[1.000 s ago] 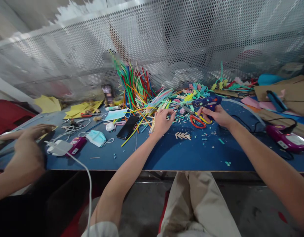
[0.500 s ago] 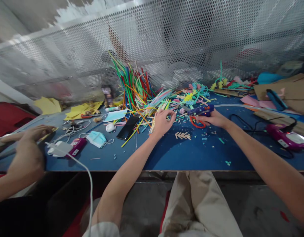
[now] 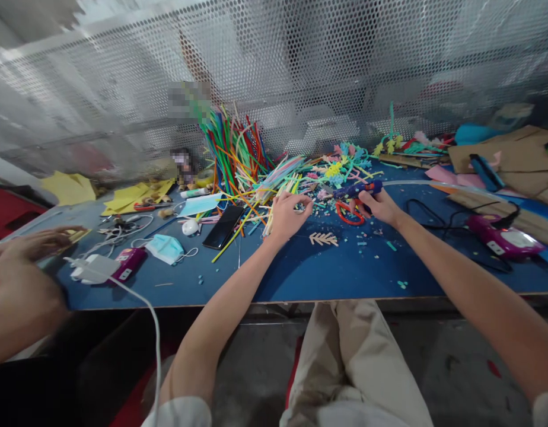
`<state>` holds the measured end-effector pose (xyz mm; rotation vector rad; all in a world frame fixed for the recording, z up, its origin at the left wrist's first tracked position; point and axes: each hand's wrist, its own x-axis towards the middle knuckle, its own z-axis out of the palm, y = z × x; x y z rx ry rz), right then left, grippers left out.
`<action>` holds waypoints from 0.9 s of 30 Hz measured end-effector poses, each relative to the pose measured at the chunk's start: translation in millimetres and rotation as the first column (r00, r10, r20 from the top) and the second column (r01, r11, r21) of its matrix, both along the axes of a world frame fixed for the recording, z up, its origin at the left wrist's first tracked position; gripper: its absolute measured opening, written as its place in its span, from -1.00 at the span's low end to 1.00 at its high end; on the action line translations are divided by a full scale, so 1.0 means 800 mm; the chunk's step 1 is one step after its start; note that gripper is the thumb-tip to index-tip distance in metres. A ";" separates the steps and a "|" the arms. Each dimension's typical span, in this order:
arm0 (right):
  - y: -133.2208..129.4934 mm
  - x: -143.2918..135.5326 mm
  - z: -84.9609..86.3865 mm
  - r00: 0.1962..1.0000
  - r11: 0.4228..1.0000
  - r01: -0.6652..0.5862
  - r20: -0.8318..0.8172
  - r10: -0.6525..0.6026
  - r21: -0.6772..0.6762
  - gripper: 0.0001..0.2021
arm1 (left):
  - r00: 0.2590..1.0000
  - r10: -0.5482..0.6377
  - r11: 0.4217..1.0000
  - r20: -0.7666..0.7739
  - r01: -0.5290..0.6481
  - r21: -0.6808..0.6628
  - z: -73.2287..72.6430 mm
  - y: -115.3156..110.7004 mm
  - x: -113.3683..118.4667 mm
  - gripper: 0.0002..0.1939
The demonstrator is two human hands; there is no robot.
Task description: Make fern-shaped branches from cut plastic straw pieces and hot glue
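Observation:
My left hand (image 3: pixel 286 215) rests on the blue table (image 3: pixel 327 273) at the edge of a heap of coloured straws (image 3: pixel 251 172), its fingertips pinched on a thin straw piece. My right hand (image 3: pixel 378 206) is closed around a blue glue gun (image 3: pixel 357 190), whose nozzle points left towards my left hand. Red-handled scissors (image 3: pixel 347 213) lie just under the gun. A small pale branch-shaped straw piece (image 3: pixel 324 239) lies on the table between my hands.
A black phone (image 3: pixel 222 226), face masks (image 3: pixel 165 248), a white charger (image 3: pixel 89 268) with its cable, and yellow paper (image 3: pixel 131 196) lie to the left. Another person's hands (image 3: pixel 29 261) work at the far left. A purple device (image 3: pixel 500 240), cardboard (image 3: pixel 509 154) and a perforated metal screen (image 3: pixel 300 71) are nearby.
My right hand tipped the glue gun down from upright and brought it left, nozzle towards my left hand. The left hand stayed at the straws. The view shifted slightly.

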<state>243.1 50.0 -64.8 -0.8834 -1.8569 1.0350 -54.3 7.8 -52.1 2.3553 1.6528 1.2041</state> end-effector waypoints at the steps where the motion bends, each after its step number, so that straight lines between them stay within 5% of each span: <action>1: -0.001 -0.001 0.001 1.000 1.000 -0.008 0.002 0.008 0.006 -0.30 | 1.000 0.006 1.000 -0.005 -0.006 -0.011 0.001 -0.001 0.001 -0.92; 27: -0.013 -0.018 0.010 0.999 0.999 0.015 -0.034 -0.014 0.029 -0.22 | 0.998 -0.008 1.000 -0.067 0.008 -0.008 -0.004 0.000 0.004 -0.88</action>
